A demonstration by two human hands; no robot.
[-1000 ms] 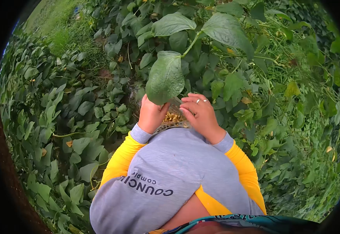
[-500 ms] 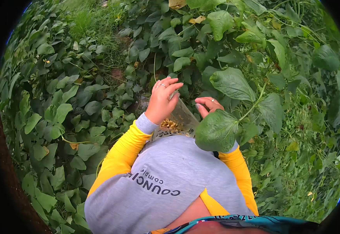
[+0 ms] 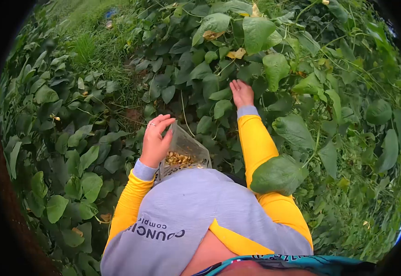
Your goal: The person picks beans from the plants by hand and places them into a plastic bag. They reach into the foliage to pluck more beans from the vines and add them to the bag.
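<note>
Low in the head view, against the grey top, holding a clear bag by its rim with the left hand, thumb and fingers pinched tight on the plastic, with yellowish pods heaped in the bottom just below and right of that hand. Higher up and well apart from the bag, reaching the right hand on its yellow sleeve into the broad green leaves, fingers loosely spread against the foliage; impossible to tell whether gripping anything.
</note>
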